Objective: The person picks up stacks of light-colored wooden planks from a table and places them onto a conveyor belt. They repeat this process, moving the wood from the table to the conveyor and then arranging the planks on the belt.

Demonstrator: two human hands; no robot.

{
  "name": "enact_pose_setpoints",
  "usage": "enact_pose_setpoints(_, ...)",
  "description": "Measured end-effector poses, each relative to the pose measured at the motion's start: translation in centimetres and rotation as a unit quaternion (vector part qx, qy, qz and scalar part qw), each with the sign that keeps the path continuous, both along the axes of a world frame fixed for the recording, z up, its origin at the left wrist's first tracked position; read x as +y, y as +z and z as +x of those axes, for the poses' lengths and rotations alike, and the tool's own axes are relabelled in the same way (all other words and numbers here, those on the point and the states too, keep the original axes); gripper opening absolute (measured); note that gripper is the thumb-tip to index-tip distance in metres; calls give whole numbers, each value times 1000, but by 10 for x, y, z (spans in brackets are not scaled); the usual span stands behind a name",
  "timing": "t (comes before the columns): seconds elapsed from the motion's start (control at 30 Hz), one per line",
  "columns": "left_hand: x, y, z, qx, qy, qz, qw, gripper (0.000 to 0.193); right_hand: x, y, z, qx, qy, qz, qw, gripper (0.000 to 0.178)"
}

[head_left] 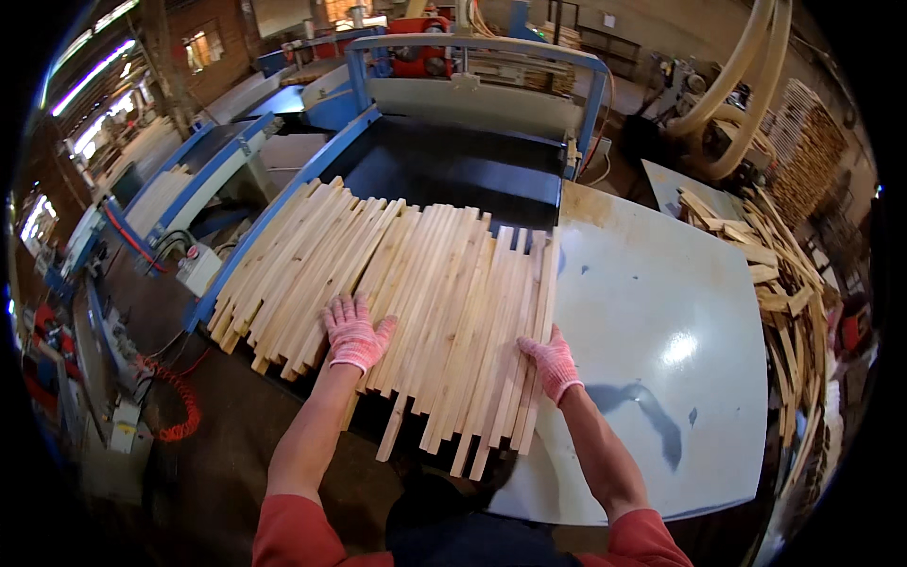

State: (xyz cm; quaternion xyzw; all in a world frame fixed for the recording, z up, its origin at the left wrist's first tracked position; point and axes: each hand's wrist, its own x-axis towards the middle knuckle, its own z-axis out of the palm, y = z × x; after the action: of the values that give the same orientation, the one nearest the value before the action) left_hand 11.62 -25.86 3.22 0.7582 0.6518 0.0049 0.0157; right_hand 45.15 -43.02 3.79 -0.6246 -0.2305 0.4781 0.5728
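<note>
Wooden strips [435, 293], many, pale and narrow, lie side by side in one broad layer on the near part of a black belt [444, 161], running lengthwise. Layer reaches from close by the belt's blue left rail [331, 151] across to its right edge, beside a pale grey desk [661, 274]. Far ends step up and down; near ends ragged, several jutting toward the person. A dark gap splits the layer left of centre.

Both hands in pink-and-white knit gloves. Left hand [354, 334]: palm down on the strips, fingers spread, nothing clasped. Right hand [552, 363]: at the outermost strips on the right edge, thumb over the top, fingers along the outer side; cannot tell whether it grips.

Blue frame [358, 80] spans the belt's far end. Past the desk's right edge, a heap of scrap wood [789, 302]. Beyond the desk's far edge, thick beige hoses [746, 104]. Left of the belt: red coiled hose [179, 406], low down.
</note>
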Motion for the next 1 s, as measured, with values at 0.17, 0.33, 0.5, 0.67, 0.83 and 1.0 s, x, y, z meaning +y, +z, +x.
enact_pose_setpoints(0.17, 13, 7, -23, 3, -15, -2, 1000, 100, 17, -1, -27, 43, -46, -24, 998, 70)
enact_pose_setpoints(0.33, 7, 25, -20, -18, -21, -18, 999, 99, 15, 17, -27, -185, -12, -130, 974, 77)
enact_pose_setpoints(0.5, 8, 25, -20, -29, -26, -19, 999, 97, 14, 38, -15, -305, 71, -266, 912, 75)
enact_pose_setpoints(0.67, 10, 20, -19, -18, -36, -8, 999, 96, 14, 29, -20, -419, 48, -322, 848, 76)
enact_pose_setpoints(0.83, 11, 12, -22, -15, -37, 0, 999, 95, 8, 33, -6, -316, 67, -297, 899, 71)
enact_pose_setpoints(1.0, 12, 15, -14, -10, -41, -8, 999, 97, -17, 17, 15, -323, 12, -250, 913, 62)
